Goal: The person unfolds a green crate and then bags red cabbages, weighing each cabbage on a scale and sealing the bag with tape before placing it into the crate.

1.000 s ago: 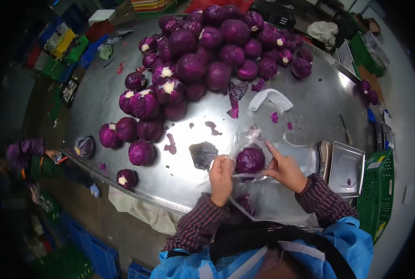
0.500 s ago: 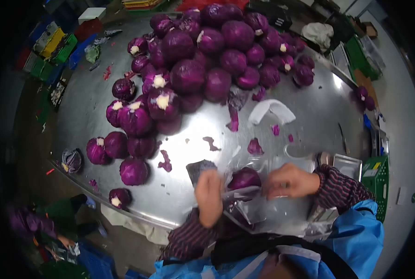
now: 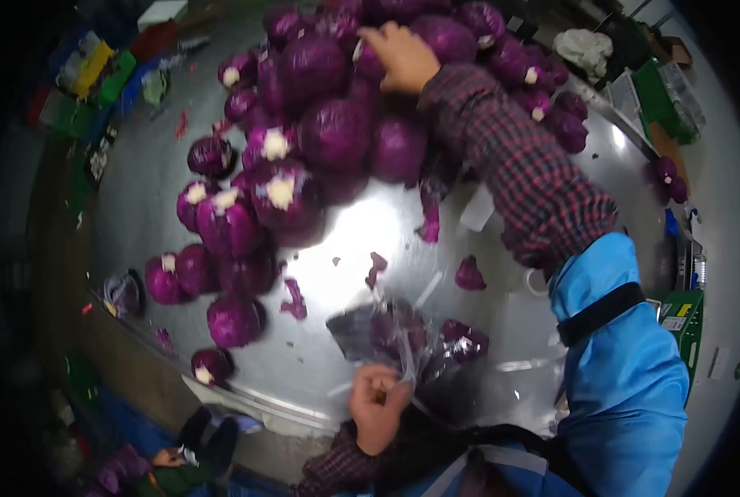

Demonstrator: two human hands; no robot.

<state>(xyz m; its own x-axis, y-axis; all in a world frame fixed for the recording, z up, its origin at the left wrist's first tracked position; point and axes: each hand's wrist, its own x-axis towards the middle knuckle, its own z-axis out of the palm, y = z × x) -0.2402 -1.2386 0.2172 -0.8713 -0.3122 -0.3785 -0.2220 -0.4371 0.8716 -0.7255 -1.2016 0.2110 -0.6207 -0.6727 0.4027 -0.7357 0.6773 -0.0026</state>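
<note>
Two hands work far apart. The right hand [image 3: 399,56] is stretched to the far side of the round stainless-steel table [image 3: 159,195], with the arm nearly straight in its red-and-dark checked flannel sleeve [image 3: 519,157]. The palm faces down, and the fingers curve over a head at the top of the heap of purple cabbages [image 3: 333,132]. Motion blur keeps me from telling whether they clamp the head or only lie on it.

The left hand [image 3: 378,407] is tucked close to the body at the near rim of the table. Its wrist is bent and its fingers are closed into a fist around the gathered neck of a clear, crinkled plastic bag [image 3: 411,358]. The bag lies on the steel just beyond that fist. Inside it sits a round, dark purple cabbage [image 3: 386,327], showing dimly through the glossy film.

The heaped cabbages are smooth, waxy balls, and several are turned so that their pale cream cut stems [image 3: 280,190] face up. Torn purple leaf scraps [image 3: 469,273] lie flat on the shiny metal between the heap and the bag. The metal throws back a bright glare at its middle. A blue fabric apron [image 3: 619,364] with a black strap covers the upper right arm.
</note>
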